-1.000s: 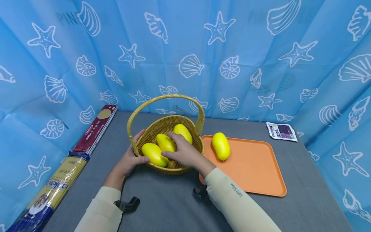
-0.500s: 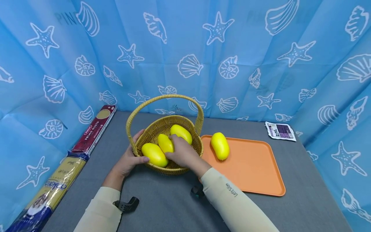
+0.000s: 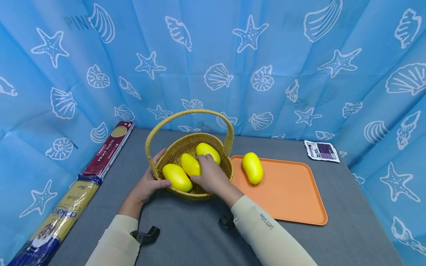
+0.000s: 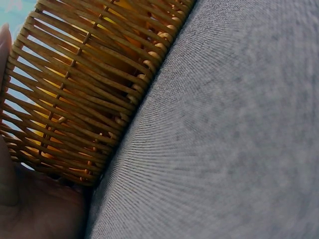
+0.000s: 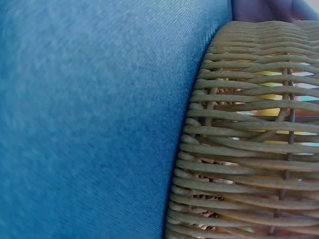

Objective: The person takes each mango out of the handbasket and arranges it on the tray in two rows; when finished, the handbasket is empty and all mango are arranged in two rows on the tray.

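Observation:
A woven basket (image 3: 176, 149) with a tall arched handle stands on the grey table, holding 3 yellow mangoes. My left hand (image 3: 148, 186) grips its left side, thumb over the rim by the front-left mango (image 3: 177, 178) and fingers outside. The left wrist view shows that palm (image 4: 45, 204) against the wicker wall (image 4: 84, 89). Inside the basket, my right hand (image 3: 214, 175) holds the middle mango (image 3: 190, 164), its thumb at the near side and fingers over the right end. Behind the fingers lies the back mango (image 3: 207, 150). From the right wrist, wickerwork (image 5: 244, 144) hides the mangoes mostly.
An orange tray (image 3: 289, 192) lies right of the basket, with another yellow mango (image 3: 253, 168) on its left part. A white and purple packet (image 3: 321, 151) is at the back right. Spaghetti packs (image 3: 108, 149) line the left edge. A blue curtain (image 3: 206, 48) hangs behind.
My right hand has shifted slightly right and closed its grip on the middle mango, which has turned a little. The back mango has also turned, now lying more sideways. The left hand stays put.

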Tool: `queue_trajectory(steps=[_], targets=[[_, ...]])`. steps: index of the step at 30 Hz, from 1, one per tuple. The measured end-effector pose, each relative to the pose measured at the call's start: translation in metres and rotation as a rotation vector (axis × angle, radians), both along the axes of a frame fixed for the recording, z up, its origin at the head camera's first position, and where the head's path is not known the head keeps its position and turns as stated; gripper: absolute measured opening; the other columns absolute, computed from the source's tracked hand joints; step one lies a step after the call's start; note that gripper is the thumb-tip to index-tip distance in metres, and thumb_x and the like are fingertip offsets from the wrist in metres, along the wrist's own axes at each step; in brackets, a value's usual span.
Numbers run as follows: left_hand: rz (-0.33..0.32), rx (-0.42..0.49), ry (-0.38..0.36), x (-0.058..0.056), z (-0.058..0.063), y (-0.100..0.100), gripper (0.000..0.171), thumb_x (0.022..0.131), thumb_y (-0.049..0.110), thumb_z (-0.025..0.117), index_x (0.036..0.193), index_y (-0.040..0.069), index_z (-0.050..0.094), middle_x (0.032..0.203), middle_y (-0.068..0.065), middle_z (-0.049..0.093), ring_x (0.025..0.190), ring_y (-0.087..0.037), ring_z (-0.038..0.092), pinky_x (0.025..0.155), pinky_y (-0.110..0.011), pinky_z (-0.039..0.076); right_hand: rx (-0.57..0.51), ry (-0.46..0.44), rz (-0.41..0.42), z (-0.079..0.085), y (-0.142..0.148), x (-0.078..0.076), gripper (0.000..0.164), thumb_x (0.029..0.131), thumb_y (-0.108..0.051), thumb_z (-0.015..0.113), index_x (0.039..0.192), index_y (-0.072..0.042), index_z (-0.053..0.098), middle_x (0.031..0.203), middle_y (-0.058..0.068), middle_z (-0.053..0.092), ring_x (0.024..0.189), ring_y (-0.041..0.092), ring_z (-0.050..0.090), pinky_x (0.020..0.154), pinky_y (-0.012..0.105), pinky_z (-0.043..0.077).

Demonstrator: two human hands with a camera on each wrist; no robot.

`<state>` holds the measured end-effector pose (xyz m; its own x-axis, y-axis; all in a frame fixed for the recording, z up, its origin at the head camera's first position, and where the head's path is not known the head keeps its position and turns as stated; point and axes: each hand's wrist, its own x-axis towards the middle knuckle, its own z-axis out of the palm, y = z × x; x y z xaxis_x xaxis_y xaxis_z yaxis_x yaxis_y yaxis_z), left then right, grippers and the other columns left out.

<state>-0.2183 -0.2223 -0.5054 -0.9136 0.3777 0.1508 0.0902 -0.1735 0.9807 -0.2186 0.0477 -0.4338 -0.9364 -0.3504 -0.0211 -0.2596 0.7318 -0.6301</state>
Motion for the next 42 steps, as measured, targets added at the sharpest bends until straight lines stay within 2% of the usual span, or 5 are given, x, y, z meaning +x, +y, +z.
queue_trajectory(steps=[12,24,32,37,42], targets=[[0.02,-0.03,-0.03,0.001,0.003,0.001,0.106,0.096,0.0,0.077,0.176,0.026,0.014,0.174,-0.015,0.03,0.146,-0.032,0.039,0.113,-0.031,0.041,-0.212,0.056,0.078,-0.003,0.012,0.001,0.066,0.101,-0.03,0.081,0.158,-0.012,0.053,0.148,0.007,0.056,0.122,0.022,0.054,0.102,0.044,0.049],[0.001,-0.017,-0.002,-0.001,0.0,0.0,0.106,0.097,0.006,0.08,0.177,0.024,0.013,0.173,-0.018,0.03,0.146,-0.031,0.04,0.113,-0.031,0.039,-0.467,0.218,0.095,-0.002,0.02,0.011,0.067,0.099,-0.021,0.085,0.157,-0.011,0.053,0.146,0.007,0.058,0.12,0.024,0.06,0.097,0.046,0.056],[-0.003,-0.004,-0.002,-0.001,0.001,0.0,0.106,0.096,0.003,0.079,0.176,0.023,0.013,0.175,-0.019,0.027,0.149,-0.031,0.037,0.115,-0.032,0.035,-0.576,0.144,0.078,0.003,0.037,0.025,0.065,0.1,-0.019,0.083,0.157,-0.01,0.053,0.15,0.008,0.055,0.121,0.033,0.06,0.094,0.053,0.057],[-0.014,-0.003,0.013,-0.003,-0.002,0.0,0.105,0.097,0.004,0.079,0.176,0.024,0.014,0.176,-0.017,0.026,0.151,-0.031,0.035,0.117,-0.032,0.033,-0.603,0.106,0.047,0.002,0.053,0.035,0.064,0.1,-0.019,0.083,0.157,-0.012,0.054,0.146,0.007,0.055,0.119,0.033,0.06,0.091,0.049,0.058],[-0.016,0.017,0.002,-0.001,-0.002,0.0,0.105,0.097,0.002,0.078,0.176,0.024,0.013,0.176,-0.019,0.024,0.15,-0.031,0.036,0.117,-0.032,0.033,-0.685,0.084,0.074,0.0,0.063,0.047,0.065,0.099,-0.011,0.082,0.157,-0.01,0.052,0.146,0.01,0.053,0.121,0.032,0.059,0.09,0.044,0.059]])
